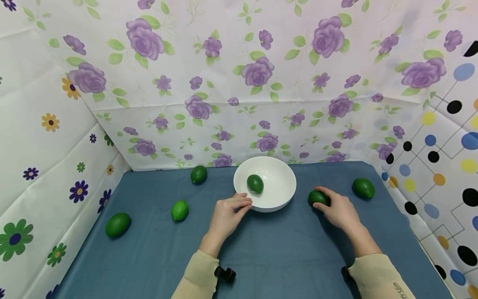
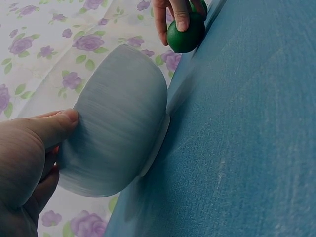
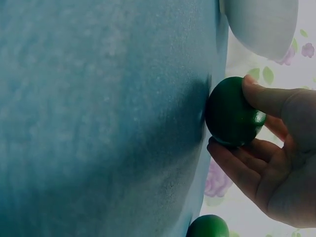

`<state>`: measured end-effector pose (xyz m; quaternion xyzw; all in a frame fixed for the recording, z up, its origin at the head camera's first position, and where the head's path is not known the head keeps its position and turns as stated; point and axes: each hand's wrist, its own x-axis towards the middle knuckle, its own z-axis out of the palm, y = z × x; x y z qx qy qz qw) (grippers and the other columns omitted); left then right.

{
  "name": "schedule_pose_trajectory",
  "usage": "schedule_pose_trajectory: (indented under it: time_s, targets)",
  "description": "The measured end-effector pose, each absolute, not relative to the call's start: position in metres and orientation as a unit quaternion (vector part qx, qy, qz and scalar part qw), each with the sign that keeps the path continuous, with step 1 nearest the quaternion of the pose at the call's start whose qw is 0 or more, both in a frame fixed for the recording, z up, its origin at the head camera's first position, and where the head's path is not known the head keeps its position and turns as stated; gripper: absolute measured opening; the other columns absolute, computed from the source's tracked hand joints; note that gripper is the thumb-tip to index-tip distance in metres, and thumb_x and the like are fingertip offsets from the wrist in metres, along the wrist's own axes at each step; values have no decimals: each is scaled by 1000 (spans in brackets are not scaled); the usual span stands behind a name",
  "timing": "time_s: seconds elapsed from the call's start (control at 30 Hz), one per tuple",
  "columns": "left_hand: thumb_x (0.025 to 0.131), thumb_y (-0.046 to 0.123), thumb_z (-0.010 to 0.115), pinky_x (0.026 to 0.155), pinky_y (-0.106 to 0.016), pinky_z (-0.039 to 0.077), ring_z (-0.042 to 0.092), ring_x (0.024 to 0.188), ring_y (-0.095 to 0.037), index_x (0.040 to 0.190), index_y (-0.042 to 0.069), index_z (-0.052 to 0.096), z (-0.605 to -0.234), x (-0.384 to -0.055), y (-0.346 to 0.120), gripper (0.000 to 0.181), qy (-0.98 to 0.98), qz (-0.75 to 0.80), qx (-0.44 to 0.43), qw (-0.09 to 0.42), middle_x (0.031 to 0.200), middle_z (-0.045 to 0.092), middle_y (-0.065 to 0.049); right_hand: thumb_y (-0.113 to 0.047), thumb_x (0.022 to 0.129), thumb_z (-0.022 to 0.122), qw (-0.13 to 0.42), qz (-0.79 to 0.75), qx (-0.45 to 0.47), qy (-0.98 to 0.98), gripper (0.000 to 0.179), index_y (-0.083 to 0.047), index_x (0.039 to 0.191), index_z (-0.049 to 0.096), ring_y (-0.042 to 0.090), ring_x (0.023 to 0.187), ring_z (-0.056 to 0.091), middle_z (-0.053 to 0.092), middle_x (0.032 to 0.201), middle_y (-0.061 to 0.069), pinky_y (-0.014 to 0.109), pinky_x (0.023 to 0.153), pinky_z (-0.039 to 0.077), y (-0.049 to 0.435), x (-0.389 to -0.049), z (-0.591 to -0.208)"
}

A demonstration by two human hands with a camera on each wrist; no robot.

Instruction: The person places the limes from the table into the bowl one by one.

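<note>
A white bowl (image 1: pixel 282 189) stands on the blue cloth near its far edge, with one green lime (image 1: pixel 255 184) inside. My left hand (image 1: pixel 228 214) pinches the bowl's near-left rim, the thumb on the outer wall in the left wrist view. Right of the bowl, my right hand (image 1: pixel 340 209) grips another lime (image 3: pixel 232 112) between thumb and fingers. That lime is at the cloth's surface; whether it is slightly raised I cannot tell.
Farther right lies a lime (image 1: pixel 363 188). On the left side are three more: one at the back (image 1: pixel 198 175), a lighter lime (image 1: pixel 180 211) and one near the left edge (image 1: pixel 118 225). Patterned sheets (image 1: pixel 231 74) enclose the blue-covered table (image 1: pixel 149 257) at the back and sides.
</note>
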<state>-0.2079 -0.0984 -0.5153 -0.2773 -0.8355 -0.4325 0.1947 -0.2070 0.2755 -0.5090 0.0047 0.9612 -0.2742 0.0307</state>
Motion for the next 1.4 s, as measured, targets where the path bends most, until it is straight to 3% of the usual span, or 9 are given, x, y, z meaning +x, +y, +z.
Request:
schedule_pose_trajectory:
  time_s: [0.27,0.5,0.8,1.1,1.4]
  targets:
    - [93,6,85,114,-34,51,74,118,-20,107,3,86,-515,-208,-99,15,-834,-439,-277,188,103,82,-6,-42,105,71,31,-277,-3,960,66,-16,162,49,44,102,68,60,142,34,52,73,55,280,-208,-510]
    - [92,6,85,114,-32,50,74,118,-19,107,4,86,-515,-207,-99,15,-835,-438,-275,188,103,82,-5,-45,106,69,37,-274,-15,961,69,-14,163,46,49,110,67,58,144,35,57,77,56,286,-209,-510]
    - [93,7,85,114,-27,49,74,117,-19,107,5,86,-516,-208,-99,15,-835,-438,-276,187,104,82,-5,-54,107,63,45,-272,-17,961,75,-11,165,43,45,107,68,58,144,35,54,75,55,291,-208,-510]
    - [92,7,85,113,-27,50,74,117,-19,107,4,86,-515,-208,-99,15,-833,-435,-283,192,103,82,-5,-60,109,54,57,-263,-24,963,80,-6,167,38,52,121,63,52,150,37,62,85,56,291,-208,-510]
    - [92,6,85,114,-30,50,74,117,-19,107,5,86,-516,-208,-100,15,-836,-432,-278,190,103,82,-5,-52,109,61,38,-270,-34,962,78,-4,165,40,50,117,65,54,148,36,59,83,57,290,-205,-513]
